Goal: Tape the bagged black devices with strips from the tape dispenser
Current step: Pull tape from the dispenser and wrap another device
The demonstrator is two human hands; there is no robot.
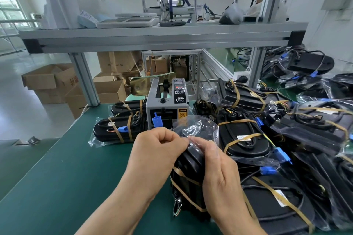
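Head view looks down on a big green table (57, 168). A heap of black devices (286, 135) in clear bags fills its right side, with brown tape strips across them. The gray tape dispenser (167, 101) stands at the back, in the middle. Two more taped devices (114, 131) lie just left of it. Near the front, one bagged device (188, 181) stands on its edge between both hands. The left hand (154, 150) curls and pinches the loose bag top (194, 128). The right hand (219, 175) pinches it too.

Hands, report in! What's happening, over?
Left hand and right hand pinch bag. Device between them, strips on. Dispenser behind, reach looks clear.
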